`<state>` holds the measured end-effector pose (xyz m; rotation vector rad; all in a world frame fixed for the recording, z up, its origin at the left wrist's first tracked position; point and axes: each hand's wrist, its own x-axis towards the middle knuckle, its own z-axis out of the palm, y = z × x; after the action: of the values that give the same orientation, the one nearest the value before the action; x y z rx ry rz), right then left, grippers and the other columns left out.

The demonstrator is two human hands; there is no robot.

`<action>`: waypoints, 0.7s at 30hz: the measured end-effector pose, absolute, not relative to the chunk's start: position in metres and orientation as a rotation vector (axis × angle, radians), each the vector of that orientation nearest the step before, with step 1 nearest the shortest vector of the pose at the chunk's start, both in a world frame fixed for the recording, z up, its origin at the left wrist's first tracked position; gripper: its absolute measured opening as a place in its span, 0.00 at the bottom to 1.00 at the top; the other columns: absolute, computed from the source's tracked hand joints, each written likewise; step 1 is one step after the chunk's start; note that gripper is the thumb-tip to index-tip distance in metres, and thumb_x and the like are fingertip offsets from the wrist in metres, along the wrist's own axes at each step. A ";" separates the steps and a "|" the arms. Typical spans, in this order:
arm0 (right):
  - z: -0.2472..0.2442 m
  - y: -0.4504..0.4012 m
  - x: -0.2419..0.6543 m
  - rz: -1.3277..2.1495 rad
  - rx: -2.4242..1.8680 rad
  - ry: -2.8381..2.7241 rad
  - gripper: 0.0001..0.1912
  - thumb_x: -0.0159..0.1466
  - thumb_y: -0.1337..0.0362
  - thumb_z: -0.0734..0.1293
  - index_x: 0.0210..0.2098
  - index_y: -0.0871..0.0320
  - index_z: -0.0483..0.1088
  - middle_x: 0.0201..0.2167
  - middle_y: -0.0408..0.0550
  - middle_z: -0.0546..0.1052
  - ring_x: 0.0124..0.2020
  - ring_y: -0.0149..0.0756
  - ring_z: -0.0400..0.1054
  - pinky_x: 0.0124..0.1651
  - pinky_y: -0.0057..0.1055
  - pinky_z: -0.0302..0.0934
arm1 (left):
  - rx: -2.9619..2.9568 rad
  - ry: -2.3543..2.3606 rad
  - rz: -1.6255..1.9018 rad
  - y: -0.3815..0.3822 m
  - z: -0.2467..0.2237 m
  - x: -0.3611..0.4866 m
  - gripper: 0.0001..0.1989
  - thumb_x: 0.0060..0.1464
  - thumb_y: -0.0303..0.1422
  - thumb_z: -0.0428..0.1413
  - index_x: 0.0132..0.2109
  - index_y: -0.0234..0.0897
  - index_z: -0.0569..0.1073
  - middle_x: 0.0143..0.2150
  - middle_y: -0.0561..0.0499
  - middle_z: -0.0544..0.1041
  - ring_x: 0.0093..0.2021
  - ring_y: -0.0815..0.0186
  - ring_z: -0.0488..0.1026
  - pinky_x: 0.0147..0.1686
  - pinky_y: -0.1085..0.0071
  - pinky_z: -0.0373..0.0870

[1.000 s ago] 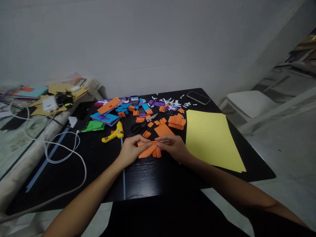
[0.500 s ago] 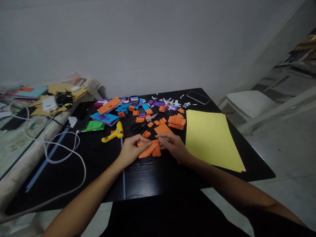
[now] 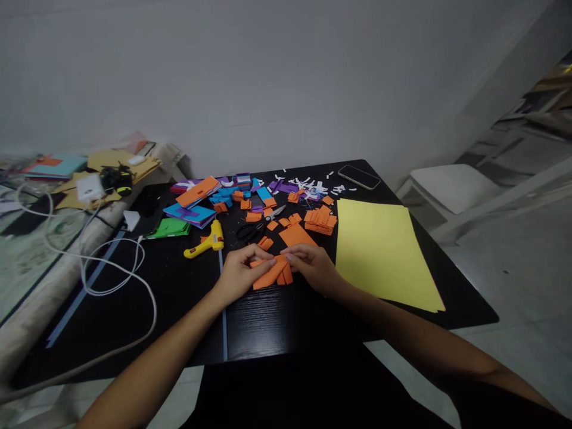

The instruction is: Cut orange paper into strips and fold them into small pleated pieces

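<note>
Near the front of the black table, my left hand [image 3: 240,273] pinches the left part of a folded orange paper piece [image 3: 269,276], thumb on top. My right hand [image 3: 314,266] is closed at the upper right corner of the same piece, thumb and fingertips together. Two short flaps hang from the piece's right side. Just beyond my right hand lies a flat orange sheet [image 3: 298,235], partly covered by it. Black-handled scissors [image 3: 257,227] rest with blades parted beyond my left hand. To the left is a yellow glue gun [image 3: 208,240].
Yellow sheets [image 3: 384,256] lie to the right, with a phone [image 3: 358,177] behind them. Several orange bundles [image 3: 320,220] and white scraps [image 3: 304,185] spread across the back. Green pieces [image 3: 171,227], blue folders [image 3: 192,215] and a white cable [image 3: 149,298] lie left. A white chair [image 3: 451,187] stands right.
The folded orange paper has shifted slightly right and tilted, its right end higher. My right fingers have drawn closer together at its corner. Other things stay where they were.
</note>
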<state>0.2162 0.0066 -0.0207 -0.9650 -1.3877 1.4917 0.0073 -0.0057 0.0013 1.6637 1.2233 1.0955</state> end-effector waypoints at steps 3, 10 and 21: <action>-0.021 0.007 0.216 1.462 -0.963 -1.413 0.14 0.58 0.53 0.76 0.40 0.54 0.79 0.37 0.47 0.85 0.39 0.41 0.82 0.46 0.39 0.76 | 1.667 1.212 1.099 -0.005 0.001 0.007 0.09 0.53 0.37 0.67 0.35 0.36 0.81 0.32 0.49 0.84 0.32 0.65 0.81 0.36 0.71 0.78; -0.018 0.005 0.215 1.431 -0.940 -1.435 0.14 0.59 0.55 0.75 0.43 0.53 0.80 0.38 0.46 0.85 0.39 0.40 0.82 0.46 0.36 0.75 | 1.701 1.212 1.105 -0.003 0.003 0.006 0.10 0.53 0.39 0.68 0.36 0.37 0.82 0.34 0.49 0.85 0.33 0.64 0.81 0.36 0.71 0.78; -0.017 0.005 0.217 1.431 -0.925 -1.423 0.12 0.60 0.56 0.75 0.41 0.53 0.81 0.41 0.47 0.86 0.42 0.41 0.82 0.51 0.39 0.75 | 1.892 1.223 1.024 -0.003 0.003 0.001 0.07 0.59 0.37 0.65 0.40 0.40 0.84 0.38 0.48 0.86 0.37 0.63 0.81 0.41 0.69 0.78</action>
<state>0.2166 0.0045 -0.0169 -0.9247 -1.4235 1.4312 0.0008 -0.0027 0.0034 1.8917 1.2234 1.0242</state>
